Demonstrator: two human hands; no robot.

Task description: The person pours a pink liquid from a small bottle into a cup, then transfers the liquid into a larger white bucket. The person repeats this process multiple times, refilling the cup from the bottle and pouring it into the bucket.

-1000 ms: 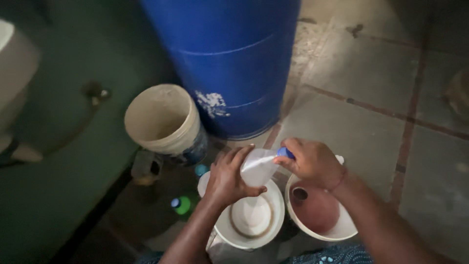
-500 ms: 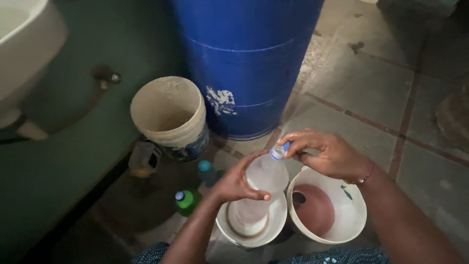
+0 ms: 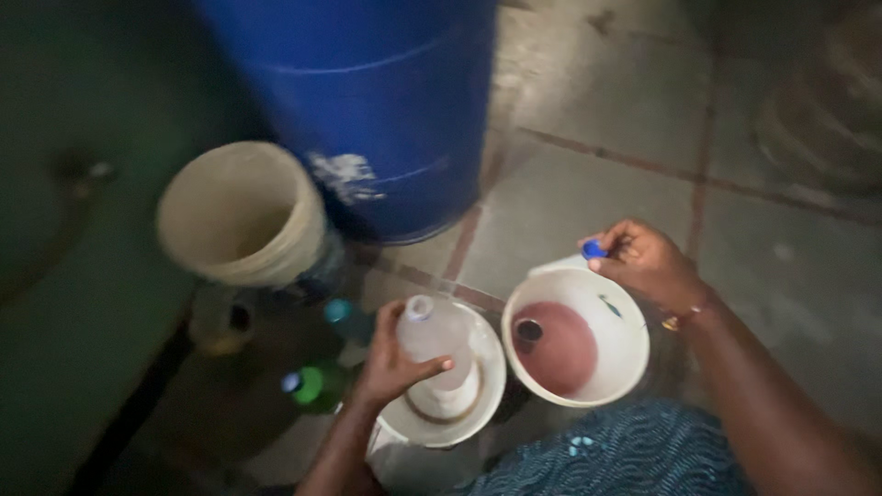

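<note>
**Uncapped bottle held over a white bucket**

Low and centre in the frame, the left hand point(image 3: 390, 363) wraps its fingers around a clear plastic bottle point(image 3: 432, 335), upright with its neck open, standing in or just above a white bucket point(image 3: 487, 367). The right hand point(image 3: 648, 266), right of centre, pinches a small blue cap point(image 3: 594, 249) between fingertips, above the far rim of a second white bucket point(image 3: 625, 344) that holds a reddish-pink funnel point(image 3: 551, 344) with a dark hole.

To the left of the bottle, on the floor, a green bottle point(image 3: 312, 386) with a blue cap and a teal-capped bottle point(image 3: 340, 312) stand near each other; motion blur makes their labels unreadable. Upper left sits an empty, scuffed cream bucket point(image 3: 243, 216). Behind it rises a large blue plastic drum point(image 3: 367, 110) with a torn white patch on its side. The floor point(image 3: 570, 193) is grey stone slabs with reddish joints; a dark green wall point(image 3: 64, 303) fills the left edge.
</note>
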